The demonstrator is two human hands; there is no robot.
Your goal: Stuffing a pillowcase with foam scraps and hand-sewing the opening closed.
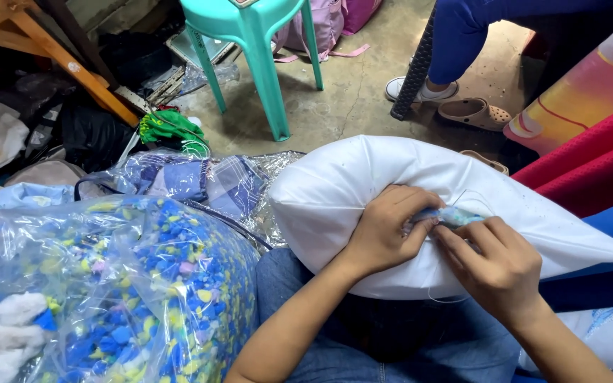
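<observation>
Hands were both busy at the seam of a white pillow (363,184) that lay across the person's lap, over the jeans (406,347). Left hand (386,228) was closed, pinching the pillow's open edge where some blue and yellow stuffing (448,215) poked out. Right hand (494,266) was closed too, fingertips pressed right against that same spot, with a thin white thread (455,298) looping down from it. Couldn't make out a needle, too small. Just beside the left arm sat a big clear plastic bag (108,284) full of blue and yellow foam bits. Further back on the concrete floor (363,92) stood a teal plastic stool (257,35), and someone else's sneaker (423,91) and a tan clog (475,112) showed near it.
</observation>
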